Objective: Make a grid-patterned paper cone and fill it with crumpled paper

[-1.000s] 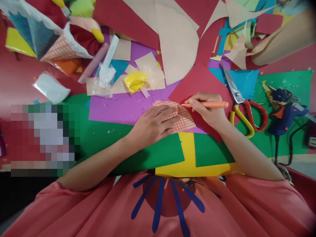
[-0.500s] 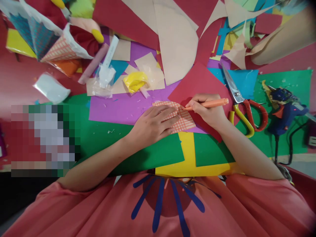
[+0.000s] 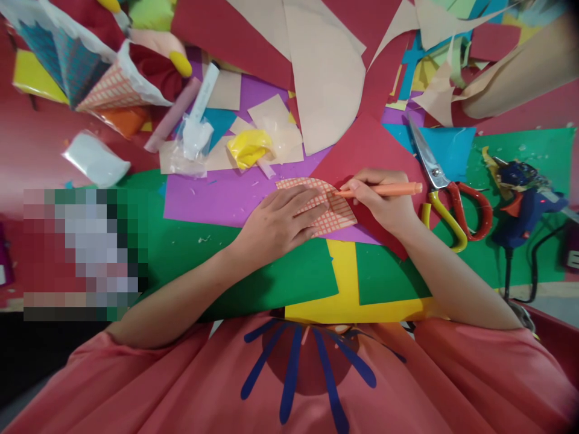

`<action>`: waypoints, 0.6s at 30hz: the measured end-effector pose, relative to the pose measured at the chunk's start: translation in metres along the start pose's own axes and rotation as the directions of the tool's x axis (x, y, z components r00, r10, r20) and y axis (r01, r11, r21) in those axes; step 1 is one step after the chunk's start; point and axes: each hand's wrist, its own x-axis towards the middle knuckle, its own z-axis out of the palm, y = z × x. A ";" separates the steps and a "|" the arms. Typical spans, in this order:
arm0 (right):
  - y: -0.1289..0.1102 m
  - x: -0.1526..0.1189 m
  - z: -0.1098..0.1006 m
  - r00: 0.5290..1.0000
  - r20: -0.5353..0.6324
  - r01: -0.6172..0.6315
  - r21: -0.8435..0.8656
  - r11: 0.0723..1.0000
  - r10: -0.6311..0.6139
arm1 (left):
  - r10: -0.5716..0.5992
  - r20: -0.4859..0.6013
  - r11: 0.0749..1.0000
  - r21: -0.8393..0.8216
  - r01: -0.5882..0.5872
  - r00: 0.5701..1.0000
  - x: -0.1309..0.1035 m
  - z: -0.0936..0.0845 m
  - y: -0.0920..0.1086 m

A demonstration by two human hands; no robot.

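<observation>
Tabletop (image 3: 27, 144): pinkish red, its near edge by the person's pink top (image 3: 190, 380); largely covered with overlapping coloured sheets.

Sheets: green along the near side; yellow (image 3: 346, 271) at the middle of the near edge; purple under the work; red beyond and to the right; beige offcuts toward the far edge, one large with a curved side.

Patterned paper (image 3: 341, 211): one, fan-shaped, beige with an orange grid; lying near the middle of the near edge, partly over the purple sheet (image 3: 203, 199).

Left hand (image 3: 280, 220): palm down, fingers loosely extended, resting on the patterned paper.

Right hand (image 3: 384, 196): closed in a writing grip around an orange marker (image 3: 400, 189), tip at the patterned paper.

Scissors (image 3: 436, 175): one pair, one handle red, one yellow; right of the right hand.

Glue gun (image 3: 525, 211): blue, small red light showing, black cord; toward the right edge.

Paper cones (image 3: 108, 81): grid-patterned, one orange, one blue, white-rimmed; far left corner.

Packets: one yellow (image 3: 248, 147), one white (image 3: 96, 158); left of centre.

Room: grey floor visible beyond the near right corner; dark area below the near left; a pixelated patch hides part of the left side.

Writing: white stick (image 3: 205, 90), small marks, illegible; purple container (image 3: 572, 247), right edge, white lettering resembling a sideways or cropped "E", remainder out of view. Brands: none readable.
</observation>
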 end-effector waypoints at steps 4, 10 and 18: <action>-0.001 0.000 0.001 1.000 0.008 0.009 -0.043 0.999 -0.009 | -0.026 0.023 0.999 -0.040 0.027 0.999 0.000 0.001 0.000; -0.003 0.001 0.001 1.000 0.015 -0.023 -0.063 0.998 0.024 | -0.039 0.033 0.998 -0.049 0.040 0.999 -0.001 0.001 0.001; -0.004 0.001 -0.001 0.995 0.077 -0.068 0.052 0.996 0.064 | -0.011 0.005 1.000 -0.011 0.012 1.000 -0.001 0.002 0.000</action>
